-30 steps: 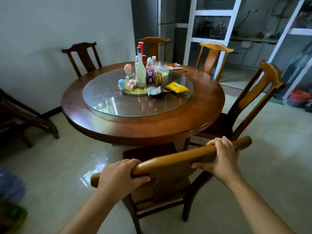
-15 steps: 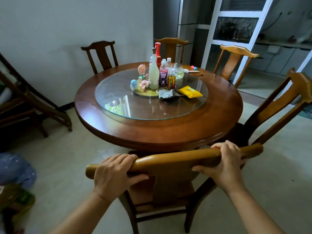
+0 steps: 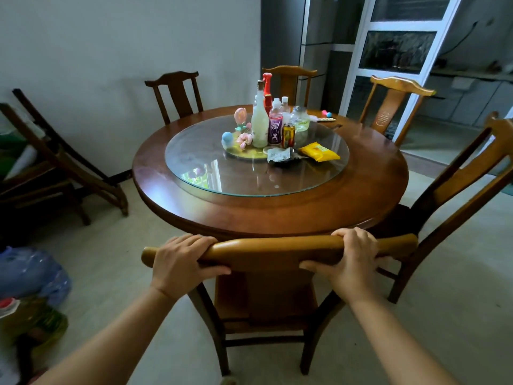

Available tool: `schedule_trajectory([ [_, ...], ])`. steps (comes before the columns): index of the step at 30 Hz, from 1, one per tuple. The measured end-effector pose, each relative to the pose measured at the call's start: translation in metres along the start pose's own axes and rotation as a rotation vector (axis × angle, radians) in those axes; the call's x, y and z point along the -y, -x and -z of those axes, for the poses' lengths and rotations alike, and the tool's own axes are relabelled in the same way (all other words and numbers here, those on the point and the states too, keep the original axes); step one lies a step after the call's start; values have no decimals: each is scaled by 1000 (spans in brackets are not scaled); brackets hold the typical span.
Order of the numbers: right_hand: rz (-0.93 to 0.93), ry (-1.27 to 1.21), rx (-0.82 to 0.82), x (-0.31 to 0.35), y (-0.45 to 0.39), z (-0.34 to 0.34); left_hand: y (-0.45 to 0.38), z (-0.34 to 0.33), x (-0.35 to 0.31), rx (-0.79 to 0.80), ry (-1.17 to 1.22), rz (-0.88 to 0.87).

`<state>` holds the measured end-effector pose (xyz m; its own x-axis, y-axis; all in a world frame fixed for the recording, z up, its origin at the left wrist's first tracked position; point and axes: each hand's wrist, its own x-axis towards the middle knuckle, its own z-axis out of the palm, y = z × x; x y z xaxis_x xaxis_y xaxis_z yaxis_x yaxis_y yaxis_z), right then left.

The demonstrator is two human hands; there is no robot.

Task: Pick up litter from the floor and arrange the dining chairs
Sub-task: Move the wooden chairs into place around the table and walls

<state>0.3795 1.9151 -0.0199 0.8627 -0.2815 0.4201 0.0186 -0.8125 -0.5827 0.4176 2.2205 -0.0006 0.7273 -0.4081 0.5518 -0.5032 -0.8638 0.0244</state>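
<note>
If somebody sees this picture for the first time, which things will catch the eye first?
First, the two hands, left hand and right hand, gripping the top rail of the near chair at the bottom centre. Behind it, the round wooden table fills the middle, with bottles and a yellow packet clustered on its glass turntable.

Single head view, looking forward and down over a near chair point(image 3: 277, 252) toward the round table point(image 3: 369, 195), close range.
</note>
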Motion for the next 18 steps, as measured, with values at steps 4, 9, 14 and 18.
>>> schedule_trajectory([
  [4, 16, -7, -47, 12, -5, -14, -11, -1, 18, 51, -3, 11],
  [9, 3, 2, -87, 35, -2, -33, -13, -6, 46, 64, 39, 72],
  [14, -30, 27, -47, 44, -11, -45, -25, -11, 60, 66, 101, 146],
  [18, -59, 59, -45, 47, -11, -43, -26, -13, 63, 102, 110, 143],
])
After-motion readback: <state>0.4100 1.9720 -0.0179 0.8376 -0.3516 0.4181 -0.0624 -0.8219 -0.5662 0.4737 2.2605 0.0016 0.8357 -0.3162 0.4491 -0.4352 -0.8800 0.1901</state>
